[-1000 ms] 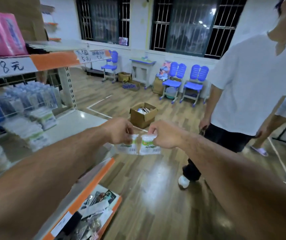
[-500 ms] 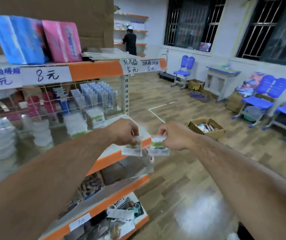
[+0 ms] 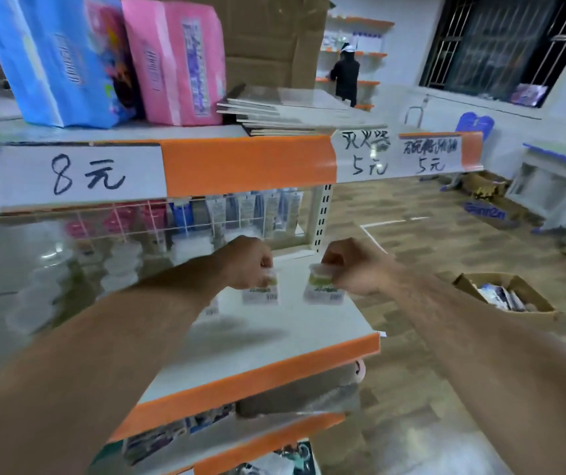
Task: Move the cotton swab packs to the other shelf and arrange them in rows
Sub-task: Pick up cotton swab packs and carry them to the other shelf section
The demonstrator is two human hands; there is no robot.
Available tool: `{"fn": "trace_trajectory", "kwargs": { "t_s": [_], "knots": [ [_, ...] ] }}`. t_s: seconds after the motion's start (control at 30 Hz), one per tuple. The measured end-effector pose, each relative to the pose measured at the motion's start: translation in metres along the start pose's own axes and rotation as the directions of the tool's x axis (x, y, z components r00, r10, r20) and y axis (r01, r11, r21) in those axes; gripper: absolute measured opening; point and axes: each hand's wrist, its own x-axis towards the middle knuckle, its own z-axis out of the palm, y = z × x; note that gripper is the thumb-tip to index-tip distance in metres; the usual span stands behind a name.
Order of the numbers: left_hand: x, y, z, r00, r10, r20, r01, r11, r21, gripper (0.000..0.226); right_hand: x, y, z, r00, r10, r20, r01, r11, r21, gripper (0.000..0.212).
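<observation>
Head view, landmark: white metal shelf board with an orange front lip [image 3: 291, 332].
Left hand: the left hand [image 3: 245, 262] is above the board's right part. Its fingers are curled together and pinch the top of a small clear plastic cotton swab pack with a green-and-white label [image 3: 261, 290].
Right hand: the right hand [image 3: 353, 265] is over the board's right end. Its curled fingers pinch the lid end of a second, matching swab pack [image 3: 322, 289].
Packs: both hang below the fists, side by side and near each other but apart. They are blurred, and I cannot tell whether either touches the board.
Back of the board: a white wire grid [image 3: 206, 214] with hanging goods behind it.
Above the board: an upper shelf with an orange strip [image 3: 247, 164] carrying a blue soft package [image 3: 58, 60] and a pink soft package [image 3: 175, 60].
Right of the board: an open brown cardboard box [image 3: 504, 296] on the wooden floor.
</observation>
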Motion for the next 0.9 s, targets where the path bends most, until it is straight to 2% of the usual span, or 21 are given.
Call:
{"fn": "trace_trajectory", "kwargs": {
  "t_s": [0.13,0.3,0.47,0.67,0.77,0.9],
  "knots": [
    [0.018,-0.024,0.009,0.994,-0.109,-0.022,0.109,0.994,-0.003,0.018,0.031,0.006,0.003,0.995,-0.095,0.021,0.096,0.995,-0.041,0.007],
    [0.038,-0.035,0.022,0.974,-0.207,-0.092,0.208,0.978,0.008,0.022,0.065,0.016,0.002,0.98,-0.187,0.066,0.188,0.982,-0.009,0.011],
    [0.055,-0.039,0.031,0.944,-0.268,-0.19,0.295,0.947,0.125,0.021,0.091,0.027,0.002,0.967,-0.23,0.107,0.228,0.973,0.031,0.019],
    [0.069,-0.042,0.042,0.927,-0.288,-0.241,0.33,0.931,0.155,0.009,0.103,0.045,0.005,0.959,-0.257,0.118,0.255,0.966,0.027,0.008],
    [0.071,-0.044,0.043,0.923,-0.276,-0.268,0.32,0.937,0.139,0.014,0.108,0.05,0.006,0.962,-0.252,0.103,0.25,0.968,0.03,0.008],
    [0.074,-0.044,0.042,0.927,-0.231,-0.296,0.288,0.943,0.166,0.002,0.11,0.049,0.005,0.963,-0.246,0.108,0.243,0.969,0.046,0.01]
  ]
}}
